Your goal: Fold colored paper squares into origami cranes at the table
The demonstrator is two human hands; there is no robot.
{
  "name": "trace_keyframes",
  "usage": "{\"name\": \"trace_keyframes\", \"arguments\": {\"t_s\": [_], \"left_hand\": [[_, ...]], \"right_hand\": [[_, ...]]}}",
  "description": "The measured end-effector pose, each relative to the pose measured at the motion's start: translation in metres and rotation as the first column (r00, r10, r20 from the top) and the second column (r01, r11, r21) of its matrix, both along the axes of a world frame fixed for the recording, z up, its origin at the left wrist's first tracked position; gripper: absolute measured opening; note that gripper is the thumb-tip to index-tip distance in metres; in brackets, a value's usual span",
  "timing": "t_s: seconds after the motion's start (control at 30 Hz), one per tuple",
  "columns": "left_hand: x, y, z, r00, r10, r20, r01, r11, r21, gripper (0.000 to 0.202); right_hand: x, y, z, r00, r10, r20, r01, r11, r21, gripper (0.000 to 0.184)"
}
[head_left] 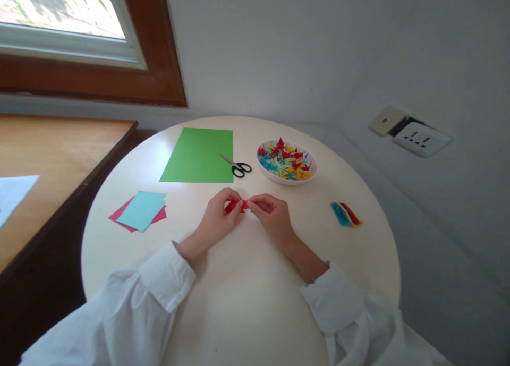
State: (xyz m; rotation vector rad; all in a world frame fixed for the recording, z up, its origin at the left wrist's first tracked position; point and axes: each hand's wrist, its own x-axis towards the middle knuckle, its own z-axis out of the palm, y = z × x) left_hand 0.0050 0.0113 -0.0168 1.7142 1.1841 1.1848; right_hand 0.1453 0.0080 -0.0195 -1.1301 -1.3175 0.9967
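Note:
A small piece of folded red paper [245, 205] is pinched between my two hands, just above the middle of the white round table. My left hand [221, 215] grips its left part with thumb and forefinger. On the other end, the fingertips of my right hand [272, 216] are closed. My fingers cover much of the paper, so its full shape is hidden. Beyond the hands, black-handled scissors [239, 168] lie partly over a green sheet [201, 156]. A white bowl [290, 181] of colourful folded paper cranes [285, 159] stands at the back right.
Light-blue paper squares [142, 211] lie over pinkish-red ones [121, 215] at the table's left. To the right is a small bundle of blue, red and yellow folded paper [346, 214]. A wooden desk [59, 159] adjoins on the left; walls stand behind and right.

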Motion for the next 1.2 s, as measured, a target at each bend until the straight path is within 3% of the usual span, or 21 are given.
{"name": "trace_keyframes", "arguments": {"t_s": [0.8,1.2], "left_hand": [[0.0023,-0.0048,0.0064,0.999,-0.003,0.046,-0.001,0.996,0.090,0.005],[0.0009,-0.0025,0.0038,0.998,0.033,-0.053,-0.028,0.996,0.090,0.009]], "right_hand": [[-0.0038,-0.0074,0.0055,0.999,-0.046,0.012,0.045,0.996,0.073,0.006],[-0.0039,-0.0079,0.0062,0.998,-0.044,0.040,0.040,0.995,0.092,0.005]]}}
